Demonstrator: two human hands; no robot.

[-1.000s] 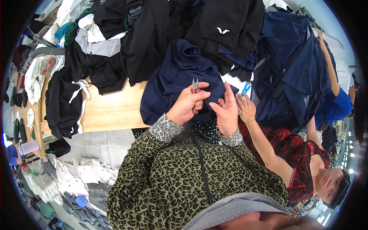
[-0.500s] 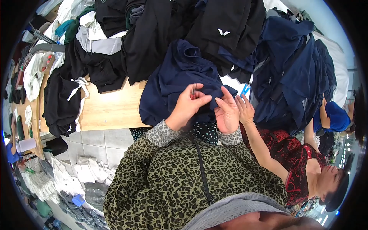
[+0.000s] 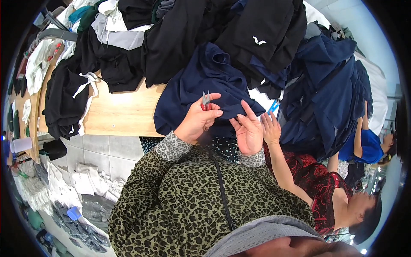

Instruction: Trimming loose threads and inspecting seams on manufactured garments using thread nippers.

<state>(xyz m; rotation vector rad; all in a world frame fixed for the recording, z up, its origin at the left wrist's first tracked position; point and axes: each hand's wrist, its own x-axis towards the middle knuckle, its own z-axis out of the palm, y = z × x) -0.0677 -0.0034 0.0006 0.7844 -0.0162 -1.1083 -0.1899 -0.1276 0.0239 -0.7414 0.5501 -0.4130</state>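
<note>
The tabletop (image 3: 122,113) is carrying crowded cloth, so any hard tug could be dragging several pieces at once. The black pile (image 3: 175,47) is covering much of its far side, and the navy heap (image 3: 321,85) is bulking up on the right; either could be slumping if something beneath it were pulled.

The navy garment (image 3: 201,73) is lying in loose folds on the tabletop, in front of the black pile and behind both hands. Its loose folds could be rising into a blade's way, and a careless snip could then be nicking good cloth.

The left hand (image 3: 198,119) is gripping the snips, fingers curling round the handles, the forefinger stretching close by the blades; a slack hold could be letting them slip. The right hand (image 3: 247,130) is hovering by the garment's near edge, fingers spreading apart, pinching no cloth that is showing; without a firm hold, the fabric could be shifting.

A co-worker's hand (image 3: 271,129) is opening out just beside the right hand, so a bump could be jogging the work.

Smallest, the red snips (image 3: 206,102) are pointing their tips away from the wearer, blades standing slightly apart; a sideways swing could be bringing bare fingers under the points.
</note>
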